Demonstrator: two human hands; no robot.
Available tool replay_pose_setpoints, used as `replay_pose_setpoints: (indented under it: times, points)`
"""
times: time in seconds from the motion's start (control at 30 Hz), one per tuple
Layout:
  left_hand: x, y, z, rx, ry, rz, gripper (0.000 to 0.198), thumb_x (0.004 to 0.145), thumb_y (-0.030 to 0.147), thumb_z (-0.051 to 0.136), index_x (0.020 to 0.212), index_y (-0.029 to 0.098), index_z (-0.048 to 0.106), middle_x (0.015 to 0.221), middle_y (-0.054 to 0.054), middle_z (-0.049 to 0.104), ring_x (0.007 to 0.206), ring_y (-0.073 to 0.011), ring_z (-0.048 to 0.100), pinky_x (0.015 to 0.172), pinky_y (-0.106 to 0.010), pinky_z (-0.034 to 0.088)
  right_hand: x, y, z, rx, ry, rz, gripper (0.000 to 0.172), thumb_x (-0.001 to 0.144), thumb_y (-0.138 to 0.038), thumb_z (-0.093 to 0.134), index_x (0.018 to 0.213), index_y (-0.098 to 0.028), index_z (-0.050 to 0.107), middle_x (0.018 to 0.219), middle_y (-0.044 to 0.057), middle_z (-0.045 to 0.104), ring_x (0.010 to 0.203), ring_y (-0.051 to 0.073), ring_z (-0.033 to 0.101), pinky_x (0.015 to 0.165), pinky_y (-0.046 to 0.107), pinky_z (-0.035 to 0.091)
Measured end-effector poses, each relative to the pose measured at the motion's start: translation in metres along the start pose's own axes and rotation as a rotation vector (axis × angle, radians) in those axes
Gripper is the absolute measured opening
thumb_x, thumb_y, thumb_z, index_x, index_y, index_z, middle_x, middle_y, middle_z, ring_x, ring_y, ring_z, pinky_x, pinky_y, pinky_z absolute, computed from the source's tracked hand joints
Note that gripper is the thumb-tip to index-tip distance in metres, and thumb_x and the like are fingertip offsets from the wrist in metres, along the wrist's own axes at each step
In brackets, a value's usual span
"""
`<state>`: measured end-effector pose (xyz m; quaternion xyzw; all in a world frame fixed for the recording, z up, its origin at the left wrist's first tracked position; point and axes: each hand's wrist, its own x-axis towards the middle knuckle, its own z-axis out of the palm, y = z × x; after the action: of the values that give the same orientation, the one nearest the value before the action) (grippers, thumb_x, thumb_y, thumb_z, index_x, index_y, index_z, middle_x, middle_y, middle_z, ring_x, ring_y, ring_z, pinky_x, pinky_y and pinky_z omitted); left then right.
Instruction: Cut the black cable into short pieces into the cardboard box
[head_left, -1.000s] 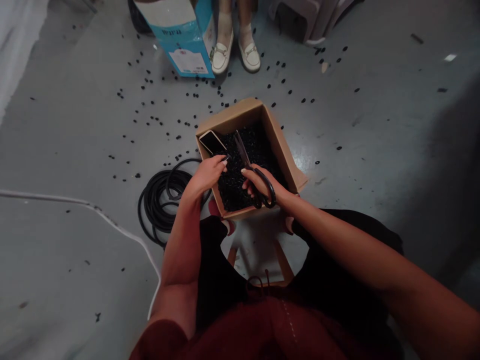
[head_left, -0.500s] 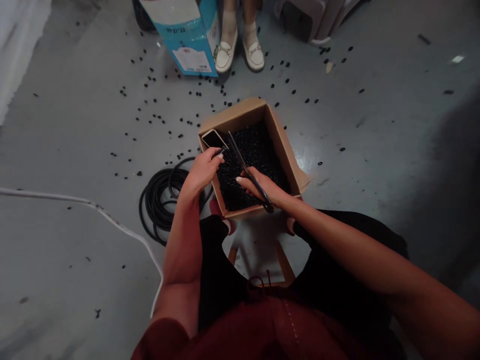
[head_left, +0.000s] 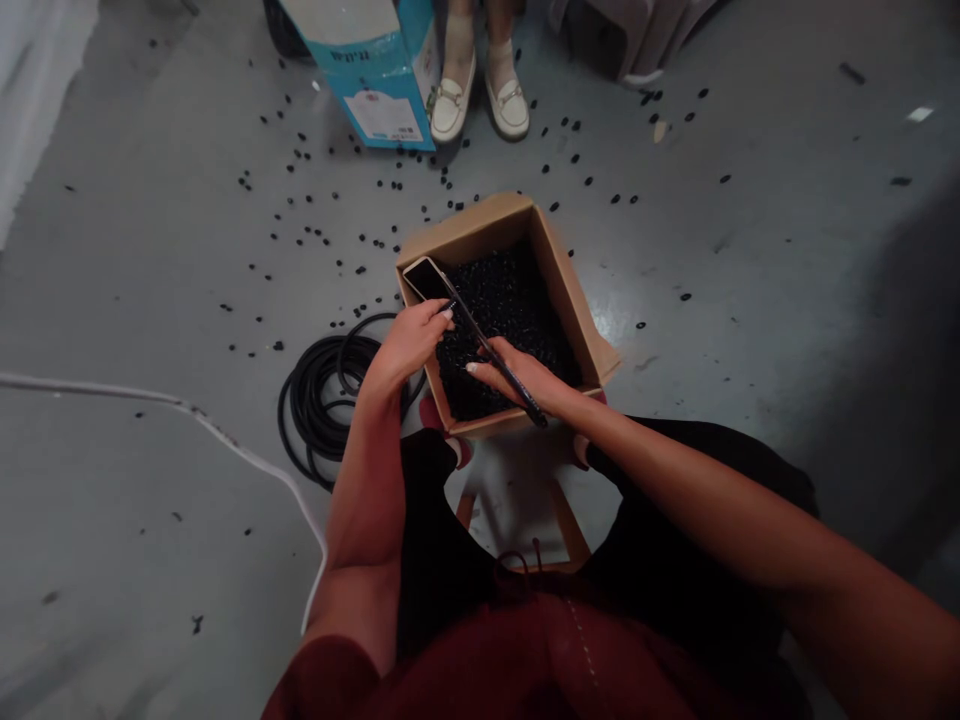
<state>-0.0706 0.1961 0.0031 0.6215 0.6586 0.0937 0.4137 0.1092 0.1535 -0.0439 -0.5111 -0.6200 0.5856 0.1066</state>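
So the big change from the earlier shot: the black-handled scissors were lying flatter with both finger loops showing, and now they're rolled up on edge, so from the head cam they're basically one thin dark line. They're gripped in the right hand, with the fingers closed around them. Long axis runs diagonally across the box, handle end down by the near rim at lower right, tips pointing up-left at a phone lying in the far corner. The left hand is curled up narrow, pinching what looks like a short dark strip, though it's too small to say exactly what. Both hands are right over a cardboard box packed with small, matte black rubbery pieces, and more of those are scattered over the smooth grey floor. A coil of black rubber hose sits just left of the box, and someone's cream loafers stand beyond it, beside a blue-and-white carton.
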Motion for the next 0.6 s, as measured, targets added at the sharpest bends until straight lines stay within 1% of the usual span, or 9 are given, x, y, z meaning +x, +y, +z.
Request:
replay_pose_setpoints:
  times: [0.1,0.27,0.37,0.47,0.6]
  points:
    - [-0.0002,-0.0011,-0.0005,0.006,-0.002,0.007,0.039,0.089,0.026,0.037,0.114,0.011,0.063,0.096,-0.007,0.068,0.078,-0.0124,0.058,0.075,-0.025,0.047,0.0004,-0.0002,-0.0008,-0.016,-0.008,-0.004,0.044,0.087,-0.051,0.053,0.115,-0.017,0.05,0.102,0.01,0.065,0.09,0.022,0.061,0.077,0.031,0.045]
    - [0.0009,-0.0056,-0.0017,-0.016,0.03,0.02,0.038,0.089,0.026,0.038,0.111,0.012,0.064,0.094,-0.006,0.067,0.076,-0.0124,0.057,0.074,-0.025,0.047,-0.0005,-0.0035,-0.0045,-0.013,-0.028,-0.008,0.046,0.086,-0.05,0.055,0.118,-0.017,0.05,0.106,0.012,0.065,0.095,0.024,0.061,0.081,0.033,0.045]
    - [0.0011,-0.0067,-0.0023,-0.028,0.045,0.025,0.035,0.088,0.026,0.039,0.105,0.012,0.066,0.09,-0.005,0.067,0.074,-0.012,0.055,0.073,-0.024,0.046,-0.0023,-0.0069,-0.0075,-0.013,-0.072,-0.01,0.049,0.087,-0.05,0.054,0.122,-0.016,0.048,0.109,0.013,0.064,0.098,0.025,0.061,0.084,0.035,0.045]
    - [0.0005,-0.0059,-0.0027,-0.064,0.029,0.021,0.031,0.087,0.024,0.039,0.095,0.012,0.066,0.087,-0.005,0.066,0.071,-0.0112,0.054,0.07,-0.023,0.045,-0.0028,-0.0072,-0.0083,-0.021,-0.089,-0.019,0.049,0.087,-0.049,0.054,0.122,-0.015,0.047,0.11,0.013,0.064,0.1,0.025,0.061,0.084,0.035,0.045]
    - [0.0004,-0.0054,-0.0023,-0.068,0.002,0.032,0.028,0.086,0.022,0.039,0.086,0.012,0.065,0.083,-0.005,0.064,0.069,-0.0104,0.053,0.068,-0.022,0.043,-0.0003,-0.0003,-0.0053,-0.072,-0.075,-0.045,0.051,0.086,-0.053,0.054,0.122,-0.016,0.046,0.107,0.012,0.064,0.094,0.025,0.062,0.08,0.034,0.046]
